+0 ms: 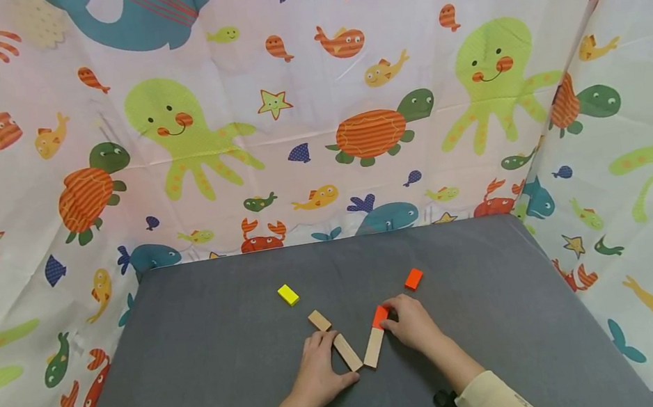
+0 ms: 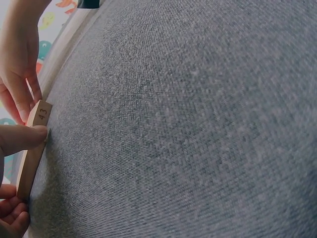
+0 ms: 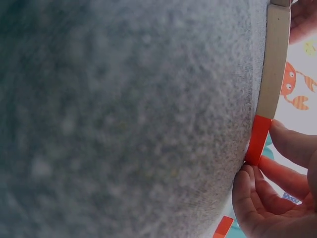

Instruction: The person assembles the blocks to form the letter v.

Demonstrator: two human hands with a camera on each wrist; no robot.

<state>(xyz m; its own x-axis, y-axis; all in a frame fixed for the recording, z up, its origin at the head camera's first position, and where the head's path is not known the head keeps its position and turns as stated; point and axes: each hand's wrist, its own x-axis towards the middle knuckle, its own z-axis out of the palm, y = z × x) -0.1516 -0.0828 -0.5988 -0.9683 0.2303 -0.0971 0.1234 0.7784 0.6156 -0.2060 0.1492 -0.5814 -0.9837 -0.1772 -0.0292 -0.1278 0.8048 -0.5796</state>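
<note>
The left hand [image 1: 317, 373] pinches a long wooden block [image 1: 349, 354] in its fingers. The right hand [image 1: 413, 323] likewise pinches a red block [image 1: 379, 317].

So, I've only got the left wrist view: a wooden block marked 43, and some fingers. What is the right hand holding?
Observer: The right hand pinches an orange-red block.
Visitor: Ooh, a coloured one! Any other colours?
Observer: Yes, the head view shows a yellow block, apart from the others, beyond the left hand.
Visitor: And does it all make some sort of shape?
Observer: The left long wooden block and the right long wooden block slant like a V, near ends touching or almost so.
</note>
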